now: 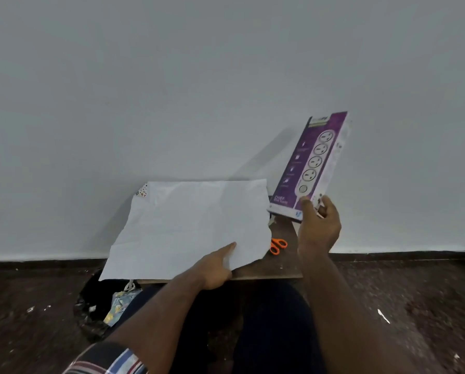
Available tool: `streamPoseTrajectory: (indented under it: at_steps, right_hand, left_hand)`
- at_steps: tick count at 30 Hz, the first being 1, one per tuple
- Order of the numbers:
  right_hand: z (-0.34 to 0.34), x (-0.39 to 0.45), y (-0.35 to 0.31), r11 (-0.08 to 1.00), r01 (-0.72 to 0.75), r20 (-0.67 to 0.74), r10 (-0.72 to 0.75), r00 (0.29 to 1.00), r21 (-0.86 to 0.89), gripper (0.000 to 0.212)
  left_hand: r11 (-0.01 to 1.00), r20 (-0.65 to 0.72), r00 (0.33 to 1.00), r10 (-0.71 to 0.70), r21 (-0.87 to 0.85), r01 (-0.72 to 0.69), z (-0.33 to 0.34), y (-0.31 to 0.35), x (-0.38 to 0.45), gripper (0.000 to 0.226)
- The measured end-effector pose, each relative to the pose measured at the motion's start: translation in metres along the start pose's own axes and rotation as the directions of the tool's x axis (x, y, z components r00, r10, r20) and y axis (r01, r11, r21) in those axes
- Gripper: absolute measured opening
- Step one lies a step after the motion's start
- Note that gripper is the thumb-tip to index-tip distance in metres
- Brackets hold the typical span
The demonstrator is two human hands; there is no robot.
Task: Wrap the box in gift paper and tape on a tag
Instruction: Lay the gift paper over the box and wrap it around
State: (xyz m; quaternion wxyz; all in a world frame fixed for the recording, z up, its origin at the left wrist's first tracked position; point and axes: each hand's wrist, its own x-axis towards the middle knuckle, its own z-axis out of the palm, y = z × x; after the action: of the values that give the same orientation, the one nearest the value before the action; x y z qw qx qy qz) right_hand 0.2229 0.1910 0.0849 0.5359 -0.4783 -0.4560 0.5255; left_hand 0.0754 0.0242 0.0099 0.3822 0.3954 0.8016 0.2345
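Note:
A sheet of gift paper (193, 225) lies white side up on a small wooden table (274, 268), its patterned face showing only at the far left corner. My left hand (216, 265) rests on the sheet's near right edge with the index finger stretched out. My right hand (319, 225) grips the lower end of a long purple power-strip box (313, 166), held tilted in the air to the right of the paper, above the table's right end.
Orange-handled scissors (277, 246) lie on the table just right of the paper. A black plastic bag (90, 309) and a colourful patterned bag (120, 306) sit on the dark floor at the left. A white wall stands right behind the table.

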Motion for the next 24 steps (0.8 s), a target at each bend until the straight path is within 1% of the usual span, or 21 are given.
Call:
streamPoseTrajectory:
  at_steps: [2, 4, 5, 6, 7, 8, 9, 10, 11, 12, 13, 14, 15, 17, 18, 20, 21, 22, 24]
  right_hand:
    - [0.008, 0.001, -0.007, 0.996, -0.037, 0.047, 0.033, 0.998, 0.077, 0.056]
    - [0.018, -0.002, -0.006, 0.987, -0.114, 0.129, 0.099, 0.987, 0.113, 0.048]
    - [0.022, -0.007, -0.003, 0.982, -0.152, 0.182, 0.131, 0.975, 0.111, 0.040]
    - [0.025, -0.012, 0.002, 0.975, -0.195, 0.241, 0.165, 0.957, 0.110, 0.030]
    - [0.026, -0.018, 0.007, 0.965, -0.246, 0.302, 0.208, 0.930, 0.094, 0.022]
    - [0.026, -0.023, 0.014, 0.951, -0.303, 0.355, 0.262, 0.897, 0.065, 0.018]
    - [0.025, -0.028, 0.019, 0.934, -0.356, 0.392, 0.316, 0.864, 0.029, 0.017]
    - [0.023, -0.032, 0.023, 0.915, -0.404, 0.416, 0.367, 0.832, 0.000, 0.019]
    - [0.022, -0.035, 0.027, 0.894, -0.448, 0.440, 0.410, 0.799, -0.020, 0.023]
    - [0.020, -0.038, 0.030, 0.874, -0.484, 0.460, 0.445, 0.769, -0.036, 0.026]
    - [0.019, -0.040, 0.033, 0.860, -0.508, 0.478, 0.470, 0.742, -0.057, 0.029]
    - [0.018, -0.043, 0.037, 0.848, -0.522, 0.494, 0.493, 0.716, -0.089, 0.033]
    - [0.018, -0.046, 0.039, 0.839, -0.530, 0.516, 0.512, 0.687, -0.127, 0.037]
    - [0.018, -0.053, 0.040, 0.813, -0.551, 0.555, 0.551, 0.623, -0.188, 0.042]
    - [0.018, -0.055, 0.039, 0.795, -0.571, 0.572, 0.571, 0.589, -0.206, 0.044]
    - [0.020, -0.058, 0.035, 0.753, -0.622, 0.603, 0.604, 0.521, -0.215, 0.048]
    - [0.021, -0.060, 0.034, 0.730, -0.649, 0.623, 0.613, 0.485, -0.213, 0.052]
    - [0.022, -0.062, 0.035, 0.715, -0.668, 0.655, 0.608, 0.449, -0.206, 0.055]
    - [0.025, -0.068, 0.037, 0.693, -0.702, 0.748, 0.552, 0.368, -0.166, 0.059]
  left_hand:
    - [1.000, -0.004, 1.000, -0.007, -0.028, 0.007, 0.000, -0.005, 0.002, 0.083]
    - [0.998, -0.019, 1.000, 0.004, -0.060, -0.005, 0.002, -0.009, 0.005, 0.078]
    - [0.996, -0.051, 0.999, 0.009, -0.084, -0.014, 0.003, -0.010, 0.007, 0.073]
    - [0.992, -0.113, 0.994, 0.013, -0.126, -0.027, 0.003, -0.012, 0.008, 0.065]
    - [0.978, -0.193, 0.981, -0.004, -0.206, -0.037, 0.001, -0.012, 0.008, 0.055]
    - [0.944, -0.278, 0.960, -0.037, -0.324, -0.057, -0.003, -0.012, 0.008, 0.044]
    - [0.877, -0.334, 0.938, -0.091, -0.472, -0.083, -0.009, -0.009, 0.005, 0.035]
    - [0.770, -0.339, 0.926, -0.169, -0.631, -0.091, -0.016, -0.004, 0.004, 0.029]
    - [0.645, -0.287, 0.930, -0.231, -0.761, -0.075, -0.024, 0.001, 0.002, 0.029]
    - [0.547, -0.231, 0.940, -0.252, -0.835, -0.059, -0.031, 0.006, 0.001, 0.033]
    - [0.493, -0.191, 0.951, -0.244, -0.869, -0.048, -0.037, 0.011, -0.003, 0.039]
    - [0.464, -0.169, 0.959, -0.228, -0.884, -0.045, -0.042, 0.014, -0.007, 0.042]
    - [0.461, -0.163, 0.964, -0.211, -0.886, -0.049, -0.043, 0.016, -0.009, 0.043]
    - [0.475, -0.193, 0.962, -0.192, -0.876, -0.081, -0.043, 0.018, -0.012, 0.043]
    - [0.463, -0.209, 0.958, -0.196, -0.881, -0.097, -0.043, 0.017, -0.014, 0.045]
    - [0.405, -0.204, 0.957, -0.207, -0.908, -0.106, -0.043, 0.011, -0.016, 0.049]
    - [0.375, -0.180, 0.963, -0.201, -0.922, -0.094, -0.044, 0.006, -0.017, 0.050]
    - [0.337, -0.142, 0.972, -0.186, -0.939, -0.073, -0.044, 0.004, -0.020, 0.051]
    - [0.246, -0.064, 0.987, -0.148, -0.969, -0.026, -0.045, 0.003, -0.027, 0.051]
